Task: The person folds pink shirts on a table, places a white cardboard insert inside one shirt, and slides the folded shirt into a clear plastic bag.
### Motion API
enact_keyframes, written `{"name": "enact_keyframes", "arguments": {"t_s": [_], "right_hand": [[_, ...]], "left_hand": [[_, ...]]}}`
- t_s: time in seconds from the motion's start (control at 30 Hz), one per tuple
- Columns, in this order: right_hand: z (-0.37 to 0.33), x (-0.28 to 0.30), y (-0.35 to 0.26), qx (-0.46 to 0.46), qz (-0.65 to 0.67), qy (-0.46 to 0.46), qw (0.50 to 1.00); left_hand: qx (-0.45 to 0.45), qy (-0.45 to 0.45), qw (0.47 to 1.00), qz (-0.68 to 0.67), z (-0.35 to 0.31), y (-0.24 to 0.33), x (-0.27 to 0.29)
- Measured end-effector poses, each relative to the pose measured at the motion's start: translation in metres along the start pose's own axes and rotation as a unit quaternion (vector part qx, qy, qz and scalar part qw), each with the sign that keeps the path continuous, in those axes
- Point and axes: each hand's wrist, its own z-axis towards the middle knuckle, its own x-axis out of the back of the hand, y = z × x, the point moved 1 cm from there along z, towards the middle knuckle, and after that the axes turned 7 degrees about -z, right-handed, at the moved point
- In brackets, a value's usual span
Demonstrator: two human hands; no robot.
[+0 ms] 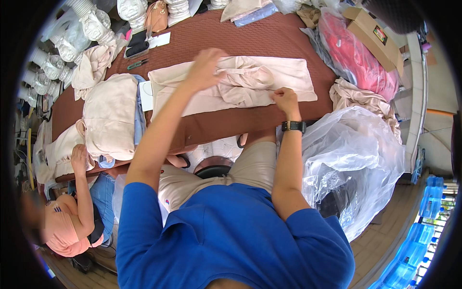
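Observation:
A cream garment [293, 77] lies spread in a long flat shape on the brown-covered table [202, 33], with loose, crumpled folds of its cloth [248, 82] bunched on top. My left hand [206, 71] is over the left half of the garment, fingers apart and slightly blurred, holding nothing that I can see. Near the front right part of the garment, my right hand [287, 100] has its fingers bent together in a pinch at the cloth. A black watch [293, 126] is on my right wrist.
To the left rises a stack of folded cream garments [110, 113]. A co-worker's hand [78, 159] touches cream cloth there. Green thread snips [137, 64] lie behind. At right are a large clear plastic bag [356, 159], a bagged red item [349, 53] and a cardboard box [373, 38].

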Motion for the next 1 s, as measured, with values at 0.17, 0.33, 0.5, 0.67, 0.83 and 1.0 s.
{"name": "enact_keyframes", "arguments": {"t_s": [0.17,0.33,0.5,0.67,0.83,1.0], "right_hand": [[-0.01,-0.015,-0.013,-0.023,0.003,-0.045,0.999],[-0.01,-0.017,-0.013,-0.011,0.085,0.01,0.996],[0.003,-0.021,-0.016,0.007,0.141,0.057,0.988],[0.026,-0.025,-0.031,0.003,0.071,0.132,0.989],[0.026,-0.023,-0.003,-0.114,0.07,0.211,0.968],[0.042,0.0,0.026,-0.187,-0.059,0.338,0.92]], "left_hand": [[-0.094,-0.079,0.991,-0.054,0.032,0.042,-0.101],[-0.018,-0.059,0.998,0.01,0.038,0.051,-0.133],[0.07,-0.055,0.99,-0.105,0.063,0.054,-0.11],[-0.006,-0.001,0.997,-0.083,0.06,0.045,-0.116],[-0.076,-0.008,0.997,0.017,0.025,0.056,-0.139],[-0.088,-0.002,0.995,0.054,0.025,0.068,-0.131]]}}
